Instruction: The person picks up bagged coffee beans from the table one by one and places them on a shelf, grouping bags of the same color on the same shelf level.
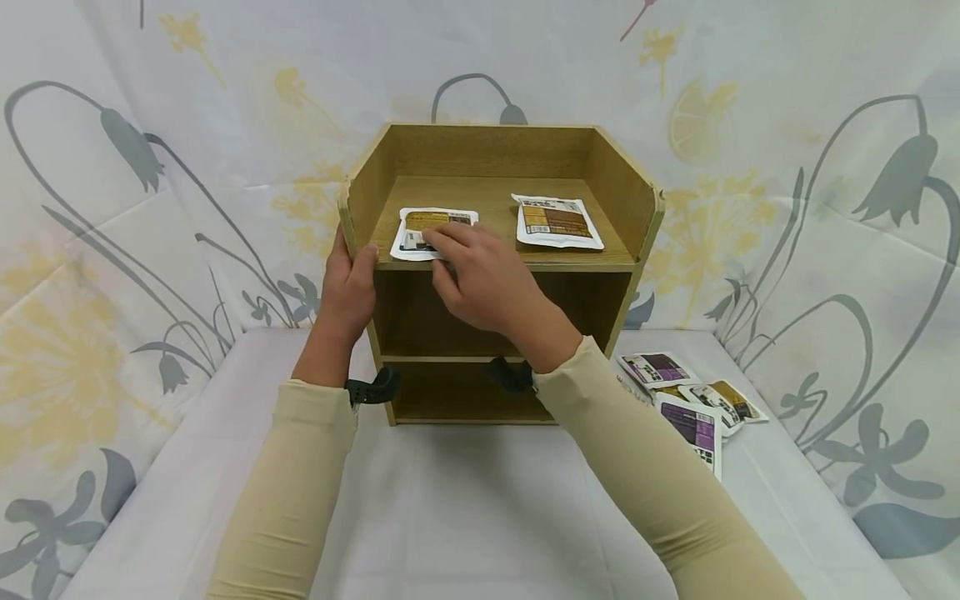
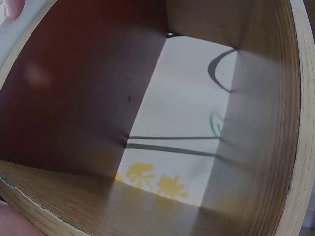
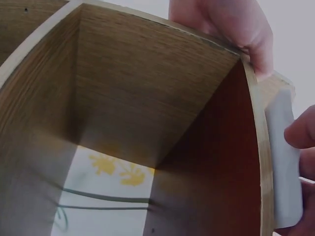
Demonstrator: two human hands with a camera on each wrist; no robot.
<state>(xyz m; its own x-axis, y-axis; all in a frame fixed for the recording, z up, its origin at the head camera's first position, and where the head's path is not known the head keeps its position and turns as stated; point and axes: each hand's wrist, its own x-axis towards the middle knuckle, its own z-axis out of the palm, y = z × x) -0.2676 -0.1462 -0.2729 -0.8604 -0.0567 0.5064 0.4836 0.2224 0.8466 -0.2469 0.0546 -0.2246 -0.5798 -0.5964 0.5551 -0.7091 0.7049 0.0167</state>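
A small wooden shelf unit (image 1: 506, 264) stands facing me in the head view. My left hand (image 1: 348, 287) grips the front edge of its left side panel, thumb on the inner side. On the top board lies a white pouch with a gold label (image 1: 411, 223). My right hand (image 1: 487, 279) reaches across this pouch, its fingers resting on the top face and the thumb lower at the front. The right wrist view shows the pouch's pale edge (image 3: 285, 172) against the board, with a fingertip touching it. A second white pouch with a brown-gold label (image 1: 557, 223) lies on the right.
Several pouches with purple and gold labels lie in a loose pile (image 1: 686, 400) on the white-covered table (image 1: 480, 517), right of the shelf unit. Raised side panels and a back panel (image 1: 491, 150) border the top board. A patterned cloth (image 1: 787, 183) hangs behind.
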